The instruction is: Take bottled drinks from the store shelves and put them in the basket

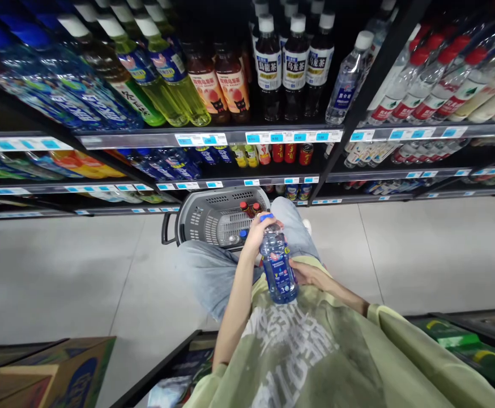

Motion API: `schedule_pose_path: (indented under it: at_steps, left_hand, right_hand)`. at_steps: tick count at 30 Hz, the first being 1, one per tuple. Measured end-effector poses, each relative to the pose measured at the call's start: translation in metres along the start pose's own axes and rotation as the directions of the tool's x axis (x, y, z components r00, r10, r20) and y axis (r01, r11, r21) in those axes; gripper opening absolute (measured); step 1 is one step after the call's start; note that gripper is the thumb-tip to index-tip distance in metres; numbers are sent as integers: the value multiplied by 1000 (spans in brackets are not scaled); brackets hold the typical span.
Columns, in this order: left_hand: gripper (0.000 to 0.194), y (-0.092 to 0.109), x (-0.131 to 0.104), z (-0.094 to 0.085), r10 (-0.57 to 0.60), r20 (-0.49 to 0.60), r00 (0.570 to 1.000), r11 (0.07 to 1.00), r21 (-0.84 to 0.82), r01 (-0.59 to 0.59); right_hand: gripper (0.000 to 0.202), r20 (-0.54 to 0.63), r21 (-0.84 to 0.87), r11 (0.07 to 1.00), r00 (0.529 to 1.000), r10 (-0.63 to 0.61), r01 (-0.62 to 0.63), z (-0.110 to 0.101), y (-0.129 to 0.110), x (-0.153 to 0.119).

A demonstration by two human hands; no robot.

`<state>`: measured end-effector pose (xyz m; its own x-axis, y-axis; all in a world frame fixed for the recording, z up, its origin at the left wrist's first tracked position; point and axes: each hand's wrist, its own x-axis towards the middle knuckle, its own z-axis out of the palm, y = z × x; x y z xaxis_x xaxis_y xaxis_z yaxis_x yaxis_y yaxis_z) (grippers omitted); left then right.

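Observation:
A clear plastic drink bottle (278, 263) with a blue cap and a blue label is held in front of my shirt. It is tilted, its base toward me and its cap toward the shelf. My left hand (256, 233) is closed around the neck, just by the cap. Lower down, my right hand (309, 273) grips the bottle's right side; some of its fingers are hidden behind it. Between my knees and the shelf stands a grey shopping basket (199, 209). Inside it lie red-capped dark bottles (251, 209) and a blue-capped bottle (243, 233).
Ahead, a black shelf unit (209, 137) carries rows of drinks, including oolong tea bottles (295, 62) and red-capped water bottles (432, 85). Price tags line its edges. Behind me are a cardboard box (60, 368) and green packs (464, 345). Pale floor tiles (145, 294) lie around my legs.

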<state>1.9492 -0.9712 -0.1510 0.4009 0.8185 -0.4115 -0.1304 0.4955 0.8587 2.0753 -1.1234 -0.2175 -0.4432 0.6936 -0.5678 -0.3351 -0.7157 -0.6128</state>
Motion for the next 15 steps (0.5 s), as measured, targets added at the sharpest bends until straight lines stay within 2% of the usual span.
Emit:
schedule_pose_path:
  at_steps: [3, 5, 7, 10, 12, 15]
  left_hand:
    - [35, -1, 1, 0, 24, -29, 999, 994, 107, -21]
    - [32, 0, 0, 0, 67, -77, 995, 966, 256, -46]
    - [28, 4, -1, 1, 127, -138, 982, 893, 447, -53]
    - [28, 9, -3, 6, 172, -220, 960, 745, 667, 19]
    - [35, 11, -5, 9, 178, -263, 948, 703, 709, 65]
    - [42, 8, -5, 9, 196, -282, 939, 779, 627, 26]
  right_hand:
    - [63, 16, 55, 994, 996, 92, -92, 0, -1, 1]
    - [66, 34, 82, 993, 996, 88, -90, -1, 1, 4]
    - [67, 56, 107, 992, 997, 60, -65, -2, 4, 7]
    - [66, 70, 142, 989, 997, 39, -48, -2, 6, 10]
    - [62, 61, 168, 985, 998, 32, -42, 1, 5, 9]
    - [55, 41, 213, 976, 999, 23, -31, 8, 1, 7]
